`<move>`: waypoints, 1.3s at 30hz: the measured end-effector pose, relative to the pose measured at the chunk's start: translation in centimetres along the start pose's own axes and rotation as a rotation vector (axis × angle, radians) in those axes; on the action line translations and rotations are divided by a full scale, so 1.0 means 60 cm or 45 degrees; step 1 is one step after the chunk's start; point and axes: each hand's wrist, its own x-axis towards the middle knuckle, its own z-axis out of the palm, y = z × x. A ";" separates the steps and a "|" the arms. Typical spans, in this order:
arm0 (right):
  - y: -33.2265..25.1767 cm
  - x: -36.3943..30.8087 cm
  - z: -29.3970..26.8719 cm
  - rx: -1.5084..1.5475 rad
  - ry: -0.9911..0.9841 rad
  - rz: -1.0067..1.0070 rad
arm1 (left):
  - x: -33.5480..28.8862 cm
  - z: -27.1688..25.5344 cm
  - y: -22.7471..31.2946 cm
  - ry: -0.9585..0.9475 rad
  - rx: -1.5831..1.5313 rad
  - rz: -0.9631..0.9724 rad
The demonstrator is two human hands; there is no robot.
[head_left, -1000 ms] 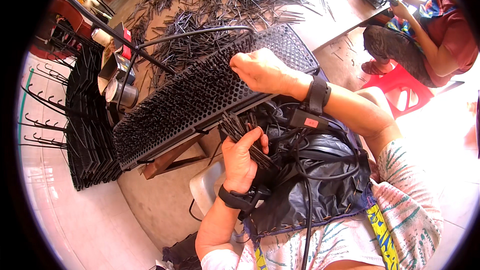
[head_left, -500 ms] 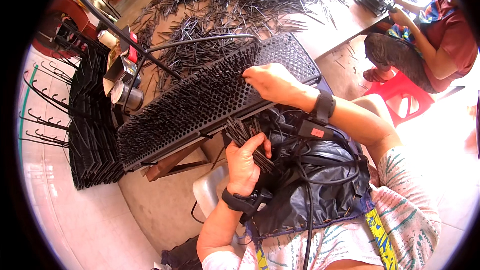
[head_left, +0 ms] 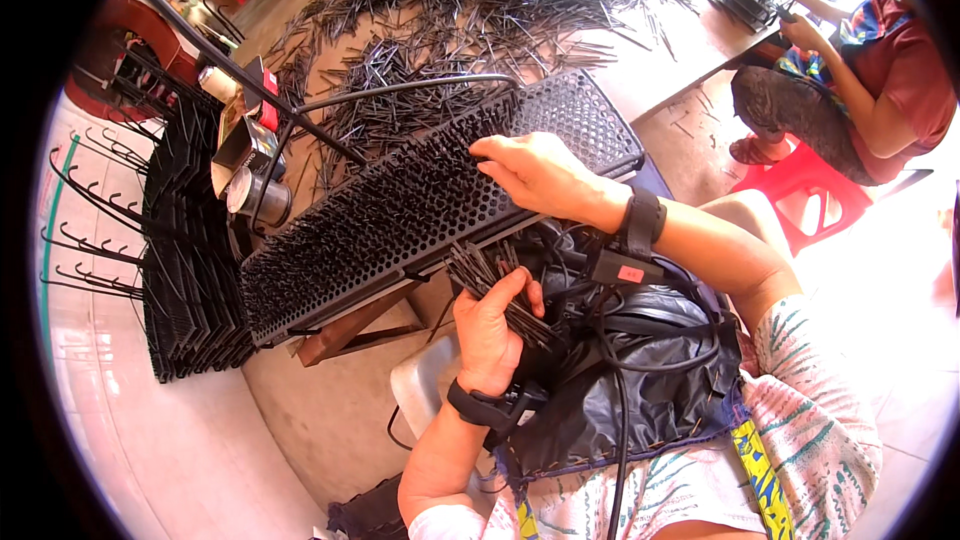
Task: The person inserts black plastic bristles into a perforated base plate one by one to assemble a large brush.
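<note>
Black sticks (head_left: 476,268) stand bunched in the left hand (head_left: 487,335), its thumb and fingers closed round them, just below the near edge of a perforated black tray (head_left: 578,112). The right hand (head_left: 545,175) hovers over that tray, fingertips drawn narrow; whether they pinch a stick I cannot tell. Dark pieces crowd the tray's left and middle, while holes show at its right end. Beyond it, a loose heap (head_left: 430,45) spreads across the desk (head_left: 690,45); a metal can (head_left: 258,197) sits left of the tray.
</note>
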 end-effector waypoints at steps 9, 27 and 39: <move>0.011 0.001 -0.010 0.103 -0.264 0.053 | 0.002 -0.004 -0.007 -0.041 0.023 0.046; -0.122 -0.045 -0.065 0.539 -0.443 0.674 | -0.003 0.006 0.011 -0.084 0.157 0.036; -0.098 -0.057 -0.087 1.015 -0.477 0.921 | -0.003 0.002 0.025 -0.235 0.214 -0.120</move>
